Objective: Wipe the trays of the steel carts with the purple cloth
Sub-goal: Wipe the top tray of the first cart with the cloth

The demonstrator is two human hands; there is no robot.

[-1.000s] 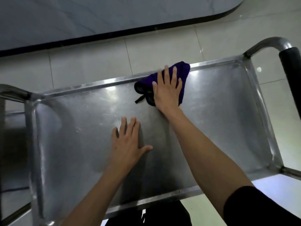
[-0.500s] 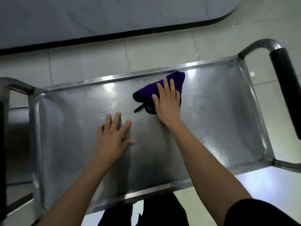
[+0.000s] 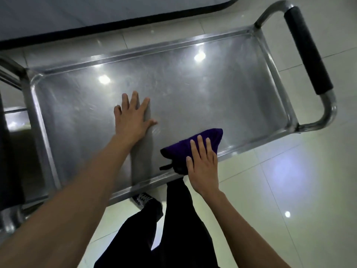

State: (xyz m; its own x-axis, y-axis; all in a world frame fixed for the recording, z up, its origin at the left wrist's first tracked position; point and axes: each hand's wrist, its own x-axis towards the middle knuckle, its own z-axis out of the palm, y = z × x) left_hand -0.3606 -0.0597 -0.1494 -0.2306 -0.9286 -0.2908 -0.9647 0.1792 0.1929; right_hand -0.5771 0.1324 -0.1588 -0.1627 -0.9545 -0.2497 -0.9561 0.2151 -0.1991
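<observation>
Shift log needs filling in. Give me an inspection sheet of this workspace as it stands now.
Surface: steel tray of the cart, shiny, with faint smears and lamp glare.
Job's things: purple cloth bunched at the tray's near rim, a dark strap trailing from it.
Clutter: nothing seen.
Hands: left hand flat on the tray, fingers spread; right hand flat on the cloth, fingers straight, pressing it down.
Cables: nothing seen.
Surroundings: cart handle with black grip on the right; pale tiled floor; dark-edged counter beyond; another cart's frame at the left; the person's dark trousers and a shoe below the tray.
</observation>
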